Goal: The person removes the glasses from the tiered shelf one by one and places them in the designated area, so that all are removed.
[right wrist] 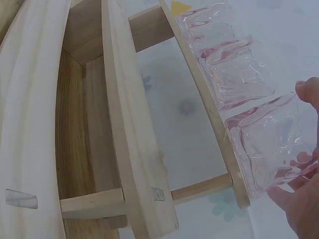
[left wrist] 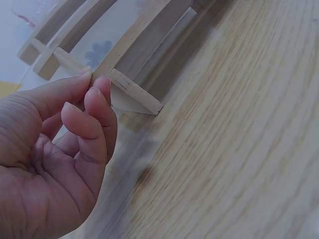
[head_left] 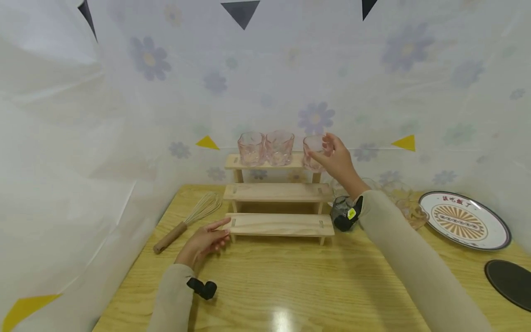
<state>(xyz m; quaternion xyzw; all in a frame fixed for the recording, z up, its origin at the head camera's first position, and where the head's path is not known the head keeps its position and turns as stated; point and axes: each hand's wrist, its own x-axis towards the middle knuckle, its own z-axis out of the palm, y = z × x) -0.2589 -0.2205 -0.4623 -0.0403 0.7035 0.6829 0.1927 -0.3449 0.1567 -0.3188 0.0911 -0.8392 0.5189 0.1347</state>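
Note:
A three-step wooden rack (head_left: pixel 278 192) stands on the table. On its top step, toward the left, sit two pink clear glasses, the left glass (head_left: pixel 251 150) and the middle glass (head_left: pixel 280 150), side by side. My right hand (head_left: pixel 338 161) grips a third pink glass (right wrist: pixel 271 142) at the step's right end, thumb and fingers around its sides. The right wrist view has its base at the step's surface. At the rack's lower left, my left hand (head_left: pixel 206 242) pinches the end of the bottom step (left wrist: pixel 112 62) between thumb and fingertips.
A whisk (head_left: pixel 186 221) lies left of the rack. To the right, a dark grey glass (head_left: pixel 343 212) and several clear glass pieces (head_left: pixel 404 203) stand partly behind my right forearm. Farther right are a patterned plate (head_left: pixel 464 220) and a black round mat (head_left: pixel 510 281).

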